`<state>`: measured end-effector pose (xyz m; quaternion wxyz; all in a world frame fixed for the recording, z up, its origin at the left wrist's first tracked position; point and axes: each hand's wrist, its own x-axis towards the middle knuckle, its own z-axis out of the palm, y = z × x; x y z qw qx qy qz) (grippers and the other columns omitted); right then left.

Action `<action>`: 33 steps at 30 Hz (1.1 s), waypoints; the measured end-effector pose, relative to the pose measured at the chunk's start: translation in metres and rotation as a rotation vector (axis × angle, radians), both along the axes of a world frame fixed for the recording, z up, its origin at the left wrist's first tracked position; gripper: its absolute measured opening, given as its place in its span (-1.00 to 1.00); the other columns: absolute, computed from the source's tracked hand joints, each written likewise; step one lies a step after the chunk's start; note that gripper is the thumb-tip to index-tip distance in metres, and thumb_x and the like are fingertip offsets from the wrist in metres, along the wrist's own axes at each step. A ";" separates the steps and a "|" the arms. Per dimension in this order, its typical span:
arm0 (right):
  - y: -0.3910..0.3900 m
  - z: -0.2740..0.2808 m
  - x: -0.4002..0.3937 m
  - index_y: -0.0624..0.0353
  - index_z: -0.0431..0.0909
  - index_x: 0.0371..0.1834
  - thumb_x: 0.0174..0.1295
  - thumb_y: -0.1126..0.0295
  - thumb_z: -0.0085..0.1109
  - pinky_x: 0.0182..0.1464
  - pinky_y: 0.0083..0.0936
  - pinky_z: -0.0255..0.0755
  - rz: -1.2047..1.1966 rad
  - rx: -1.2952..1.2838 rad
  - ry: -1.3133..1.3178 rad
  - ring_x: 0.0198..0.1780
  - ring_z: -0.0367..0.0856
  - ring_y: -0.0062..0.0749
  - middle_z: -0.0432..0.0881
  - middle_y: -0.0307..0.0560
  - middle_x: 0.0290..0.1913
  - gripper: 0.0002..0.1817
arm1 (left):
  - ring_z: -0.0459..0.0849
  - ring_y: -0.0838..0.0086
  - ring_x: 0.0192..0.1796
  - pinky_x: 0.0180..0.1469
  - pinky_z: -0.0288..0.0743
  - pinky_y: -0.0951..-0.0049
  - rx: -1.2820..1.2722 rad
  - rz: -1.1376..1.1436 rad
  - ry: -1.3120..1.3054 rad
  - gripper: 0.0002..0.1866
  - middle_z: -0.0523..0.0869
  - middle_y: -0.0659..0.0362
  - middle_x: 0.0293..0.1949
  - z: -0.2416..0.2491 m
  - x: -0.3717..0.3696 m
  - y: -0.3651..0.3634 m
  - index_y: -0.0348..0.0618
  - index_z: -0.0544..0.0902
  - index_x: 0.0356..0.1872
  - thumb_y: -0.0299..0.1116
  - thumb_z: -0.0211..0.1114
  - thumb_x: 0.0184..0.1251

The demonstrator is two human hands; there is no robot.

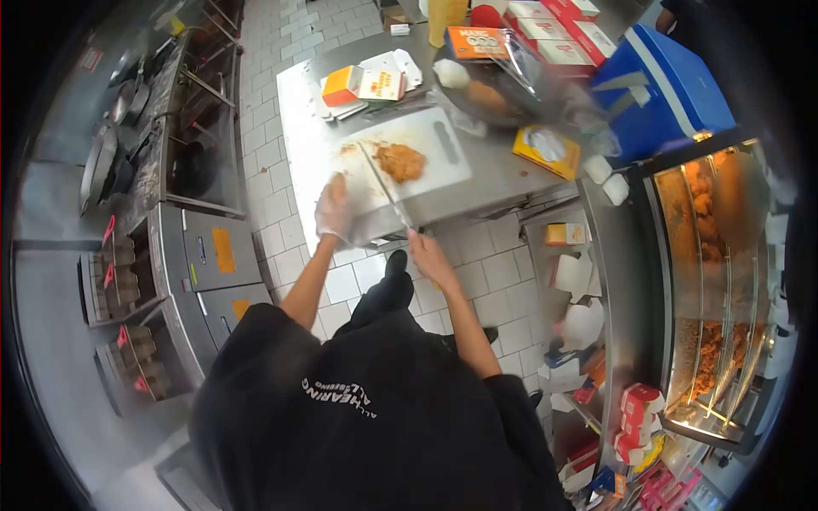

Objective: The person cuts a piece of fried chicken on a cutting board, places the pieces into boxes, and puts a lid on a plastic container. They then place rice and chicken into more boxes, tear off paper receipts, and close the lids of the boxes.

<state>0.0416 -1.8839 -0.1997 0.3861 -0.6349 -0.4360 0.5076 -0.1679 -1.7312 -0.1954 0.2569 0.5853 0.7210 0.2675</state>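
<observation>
My right hand (429, 260) is closed round the pink handle of a long knife (381, 186). Its blade reaches diagonally over a white cutting board (447, 175). Beside the blade, on the board, lies a flattened piece of orange-brown breaded chicken (400, 163), with crumbs and smears to its left. My left hand (333, 209), in a clear plastic glove, is at the board's near left corner, apart from the chicken. Its fingers point forward, slightly blurred, with nothing visible in them.
Orange-and-white cartons (341, 86) stand behind the board on the steel table (298, 128). A yellow box (546, 152) lies at its right, near a blue cooler (660, 89). A lit display case (707, 289) with fried food stands at right, fryers and pans (100, 166) at left.
</observation>
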 end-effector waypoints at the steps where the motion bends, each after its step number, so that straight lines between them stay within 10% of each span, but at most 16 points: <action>1: 0.022 0.000 -0.011 0.24 0.46 -0.49 0.52 -0.07 -0.20 -0.38 -0.29 0.36 -0.009 -0.014 -0.003 -0.51 0.46 -0.37 0.48 -0.11 -0.58 -0.39 | 0.61 -0.04 0.18 0.22 0.50 0.13 0.021 -0.087 0.011 -0.36 0.64 -0.16 0.12 0.003 0.003 -0.001 -0.16 0.42 0.35 -0.22 0.24 0.21; 10: 0.053 0.002 -0.010 0.34 0.47 -0.46 0.53 -0.11 -0.23 -0.24 -0.15 0.40 -0.101 -0.119 -0.262 -0.41 0.52 -0.12 0.48 0.17 -0.56 -0.33 | 0.56 0.00 0.24 0.28 0.45 0.22 0.079 -0.220 -0.235 -0.19 0.61 -0.15 0.15 -0.010 -0.006 0.002 -0.30 0.38 0.36 -0.19 0.41 0.04; 13: 0.058 0.002 0.007 0.38 0.53 -0.33 0.53 -0.04 -0.20 -0.14 -0.08 0.42 -0.094 -0.190 -0.358 -0.24 0.58 0.29 0.58 0.37 -0.38 -0.38 | 0.55 0.00 0.20 0.32 0.40 0.17 0.076 -0.408 -0.059 -0.27 0.61 -0.15 0.11 0.004 -0.005 0.019 -0.34 0.49 0.23 -0.19 0.44 -0.01; 15: 0.054 -0.014 0.010 0.25 0.45 -0.52 0.52 -0.12 -0.22 -0.46 -0.33 0.37 -0.174 -0.135 -0.384 -0.57 0.47 -0.37 0.50 -0.05 -0.59 -0.34 | 0.56 -0.02 0.16 0.28 0.42 0.13 0.152 -0.633 0.108 -0.37 0.62 -0.15 0.08 -0.002 0.000 0.029 -0.29 0.59 0.12 -0.14 0.44 0.01; 25: 0.036 0.043 -0.050 0.22 0.44 -0.54 0.52 -0.11 -0.21 -0.50 -0.41 0.35 -0.259 -0.196 -0.267 -0.59 0.45 -0.48 0.44 -0.17 -0.64 -0.36 | 0.60 0.01 0.09 0.23 0.44 0.11 -0.035 -0.807 0.082 -0.50 0.67 -0.13 0.01 0.020 -0.007 0.068 -0.25 0.61 0.09 -0.20 0.37 0.14; 27: 0.036 0.059 -0.062 0.40 0.54 -0.33 0.51 -0.04 -0.17 -0.09 -0.08 0.41 -0.216 -0.305 -0.207 -0.20 0.57 0.33 0.60 0.40 -0.35 -0.38 | 0.59 -0.01 0.16 0.27 0.41 0.08 0.257 -0.619 -0.006 -0.58 0.67 -0.08 0.07 0.005 -0.025 0.070 -0.23 0.59 0.14 -0.41 0.21 0.24; 30: 0.039 0.052 -0.068 0.42 0.54 -0.32 0.51 -0.05 -0.16 -0.04 -0.02 0.40 -0.147 -0.334 -0.264 -0.13 0.55 0.41 0.59 0.46 -0.28 -0.36 | 0.46 0.05 0.36 0.38 0.33 0.12 0.574 -0.909 0.020 -0.47 0.56 -0.03 0.27 0.012 -0.017 0.106 -0.20 0.48 0.30 -0.57 0.05 0.25; 33: 0.043 0.051 -0.072 0.43 0.56 -0.32 0.50 -0.08 -0.17 0.00 0.01 0.41 -0.148 -0.329 -0.312 -0.12 0.56 0.41 0.61 0.46 -0.25 -0.34 | 0.19 0.17 0.56 0.52 0.13 0.18 0.358 -1.232 0.399 -0.31 0.26 0.01 0.51 0.017 -0.008 0.127 -0.18 0.23 0.48 -0.57 -0.02 0.25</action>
